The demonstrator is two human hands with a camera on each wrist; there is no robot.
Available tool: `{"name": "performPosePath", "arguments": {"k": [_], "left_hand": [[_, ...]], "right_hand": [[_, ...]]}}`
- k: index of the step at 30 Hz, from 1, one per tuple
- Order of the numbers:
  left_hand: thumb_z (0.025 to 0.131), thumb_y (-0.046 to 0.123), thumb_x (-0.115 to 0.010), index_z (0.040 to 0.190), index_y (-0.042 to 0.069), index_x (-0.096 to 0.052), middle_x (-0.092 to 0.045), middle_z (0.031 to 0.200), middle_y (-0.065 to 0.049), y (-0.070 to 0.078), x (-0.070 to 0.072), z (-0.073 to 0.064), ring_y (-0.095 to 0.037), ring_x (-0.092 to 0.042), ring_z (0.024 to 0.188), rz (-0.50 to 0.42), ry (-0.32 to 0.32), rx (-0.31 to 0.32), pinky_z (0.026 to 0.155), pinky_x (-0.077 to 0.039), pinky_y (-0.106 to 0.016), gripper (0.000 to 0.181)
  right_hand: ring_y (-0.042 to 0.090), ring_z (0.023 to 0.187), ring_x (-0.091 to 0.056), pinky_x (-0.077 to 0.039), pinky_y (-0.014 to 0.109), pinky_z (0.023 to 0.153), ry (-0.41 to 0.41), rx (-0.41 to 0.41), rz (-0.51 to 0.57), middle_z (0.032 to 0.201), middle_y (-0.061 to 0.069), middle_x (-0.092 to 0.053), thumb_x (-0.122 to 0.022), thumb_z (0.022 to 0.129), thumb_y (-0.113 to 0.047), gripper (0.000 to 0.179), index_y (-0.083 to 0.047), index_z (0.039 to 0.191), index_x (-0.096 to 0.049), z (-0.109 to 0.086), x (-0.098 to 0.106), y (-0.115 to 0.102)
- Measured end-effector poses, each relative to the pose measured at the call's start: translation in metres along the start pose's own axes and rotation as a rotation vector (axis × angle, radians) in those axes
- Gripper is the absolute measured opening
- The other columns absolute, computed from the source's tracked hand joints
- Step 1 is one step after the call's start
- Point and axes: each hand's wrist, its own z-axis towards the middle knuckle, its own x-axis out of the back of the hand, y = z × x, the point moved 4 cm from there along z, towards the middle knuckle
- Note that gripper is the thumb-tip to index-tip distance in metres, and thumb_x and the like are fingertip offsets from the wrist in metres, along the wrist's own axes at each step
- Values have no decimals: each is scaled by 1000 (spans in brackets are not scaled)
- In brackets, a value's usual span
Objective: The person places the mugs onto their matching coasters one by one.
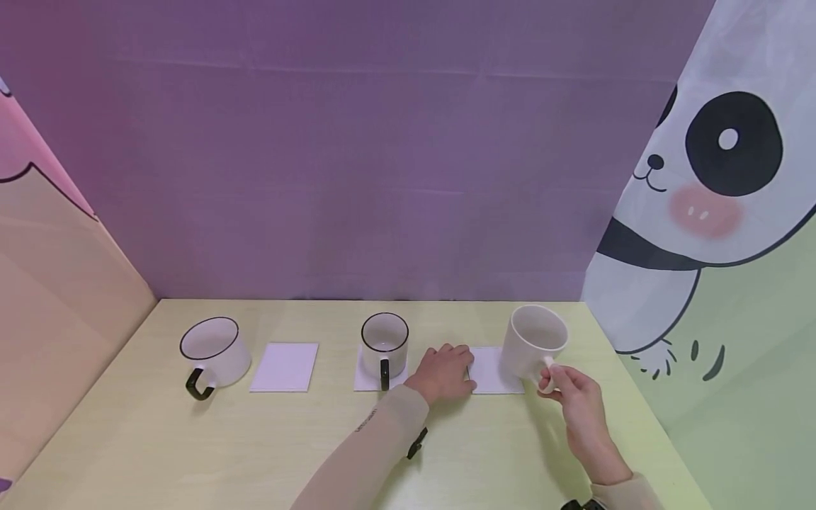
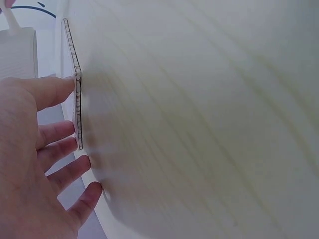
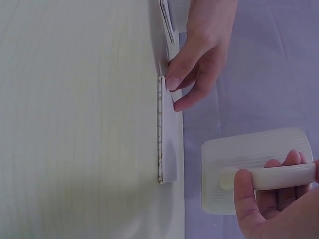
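My right hand (image 1: 576,407) grips the handle of an all-white mug (image 1: 532,343), which stays upright. In the right wrist view, this ribbed mug (image 3: 234,149) hangs clear of the table, above the coaster's level. The right-hand white square coaster (image 1: 494,379) lies partly behind the mug in the head view. At that coaster's left edge, my left hand (image 1: 443,372) rests its thumb and fingertips. The left wrist view shows its fingers (image 2: 70,172) spread and fairly straight beside the coaster's layered edge (image 2: 78,107).
A white mug with black rim and handle (image 1: 385,336) stands on the middle coaster (image 1: 365,381), close to my left forearm. Further left are a bare coaster (image 1: 284,367) and another black-handled mug (image 1: 226,354) on the table. A purple cloth wall (image 1: 382,177) closes the back.
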Motion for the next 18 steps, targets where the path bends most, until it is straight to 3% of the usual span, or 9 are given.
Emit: {"name": "performPosePath", "arguments": {"k": [18], "left_hand": [[96,44,-64,131,21,-62,-52,147,6,-1,-1,1,-18,-50,129,5,3,-10,97,-45,-42,43]], "right_hand": [[11,72,-62,-58,28,73,-18,-3,1,74,1,-63,-52,105,-6,24,9,93,-66,1,-16,5]]}}
